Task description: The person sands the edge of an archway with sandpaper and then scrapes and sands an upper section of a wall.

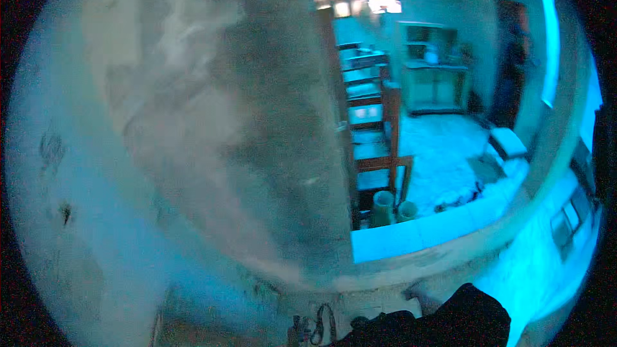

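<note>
A dark sleeve or dark cloth (pixel 459 318) rises from the lower edge, right of the middle. Beside it lies a dim, blurred shape (pixel 421 297) that may be part of my right hand; no fingers can be made out, nor anything held. My left hand is out of the picture. To the left of the dark cloth, a thin looped cord or strap (pixel 326 322) shows near the bottom, too dark to tell exactly.
A stained grey panel, perhaps a door (pixel 257 122), fills the middle left. Right of it, an opening with a pale sill (pixel 411 234) leads to a bluish room. Inside are a shelf rack (pixel 393 122), two cylindrical containers (pixel 383 202), and a cabinet (pixel 437 87).
</note>
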The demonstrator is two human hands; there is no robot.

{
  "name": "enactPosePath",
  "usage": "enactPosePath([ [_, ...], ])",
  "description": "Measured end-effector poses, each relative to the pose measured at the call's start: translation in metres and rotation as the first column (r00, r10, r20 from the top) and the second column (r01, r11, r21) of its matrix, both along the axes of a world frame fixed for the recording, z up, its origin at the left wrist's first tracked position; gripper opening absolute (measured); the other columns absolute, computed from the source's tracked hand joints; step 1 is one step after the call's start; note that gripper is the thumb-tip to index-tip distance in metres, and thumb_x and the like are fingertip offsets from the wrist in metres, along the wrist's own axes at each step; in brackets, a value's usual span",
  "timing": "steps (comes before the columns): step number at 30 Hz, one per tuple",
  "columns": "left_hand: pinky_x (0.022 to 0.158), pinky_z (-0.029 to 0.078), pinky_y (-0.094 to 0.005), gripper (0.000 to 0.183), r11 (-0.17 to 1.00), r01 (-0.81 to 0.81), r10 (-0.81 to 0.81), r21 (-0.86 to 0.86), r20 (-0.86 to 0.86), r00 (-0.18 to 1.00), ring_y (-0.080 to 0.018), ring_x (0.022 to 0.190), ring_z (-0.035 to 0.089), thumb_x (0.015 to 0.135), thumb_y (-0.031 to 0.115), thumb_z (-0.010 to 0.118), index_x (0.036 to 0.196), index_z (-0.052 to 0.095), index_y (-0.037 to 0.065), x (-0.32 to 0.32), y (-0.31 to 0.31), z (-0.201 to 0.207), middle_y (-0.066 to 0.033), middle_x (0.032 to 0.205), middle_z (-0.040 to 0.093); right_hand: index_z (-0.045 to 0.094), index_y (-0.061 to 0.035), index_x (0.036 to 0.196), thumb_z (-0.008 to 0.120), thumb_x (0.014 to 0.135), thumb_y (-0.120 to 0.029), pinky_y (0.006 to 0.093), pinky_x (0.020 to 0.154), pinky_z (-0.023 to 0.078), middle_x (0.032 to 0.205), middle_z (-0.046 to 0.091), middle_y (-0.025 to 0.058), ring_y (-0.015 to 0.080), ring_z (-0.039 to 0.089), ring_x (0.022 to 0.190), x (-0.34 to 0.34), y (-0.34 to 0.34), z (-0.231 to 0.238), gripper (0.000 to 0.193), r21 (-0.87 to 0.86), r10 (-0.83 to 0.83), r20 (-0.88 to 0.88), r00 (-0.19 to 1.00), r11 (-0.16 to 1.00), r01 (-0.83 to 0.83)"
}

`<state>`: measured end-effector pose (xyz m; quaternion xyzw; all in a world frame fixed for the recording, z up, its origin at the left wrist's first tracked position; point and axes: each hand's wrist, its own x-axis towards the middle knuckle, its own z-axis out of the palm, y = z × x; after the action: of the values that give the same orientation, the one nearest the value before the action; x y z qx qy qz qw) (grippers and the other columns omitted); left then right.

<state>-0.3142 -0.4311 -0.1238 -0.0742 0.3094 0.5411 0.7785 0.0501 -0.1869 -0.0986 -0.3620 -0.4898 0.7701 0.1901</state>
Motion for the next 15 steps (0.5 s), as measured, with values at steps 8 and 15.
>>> enactPosePath([
  [8,0.044,0.043,-0.0307,0.024,0.947,0.323,-0.249,0.004,-0.625,0.740,-0.0177,0.050,0.052,0.085,0.020,0.048,0.100,0.056,0.003,0.021,0.156,0.040,-0.0081,0.063,0.055,0.062,-0.0030,0.093,0.073,0.063,-0.030,0.0346,0.069,0.050,0.084,0.064,0.0135,0.0235,0.062,0.076,0.061,0.002,0.095,0.042,0.249,-0.430,0.652,0.625,0.900,0.359],
  [15,0.046,0.046,-0.0304,0.026,0.885,0.377,-0.408,-0.273,-0.846,0.344,-0.0155,0.051,0.053,0.085,0.024,0.048,0.099,0.057,0.003,0.120,0.223,0.205,-0.0080,0.064,0.056,0.067,-0.0052,0.084,0.076,0.058,-0.036,0.0306,0.066,0.051,0.080,0.065,0.0115,0.0208,0.063,0.072,0.223,-0.092,0.055,0.042,0.414,-0.419,0.907,-0.050,0.860,0.297],
])
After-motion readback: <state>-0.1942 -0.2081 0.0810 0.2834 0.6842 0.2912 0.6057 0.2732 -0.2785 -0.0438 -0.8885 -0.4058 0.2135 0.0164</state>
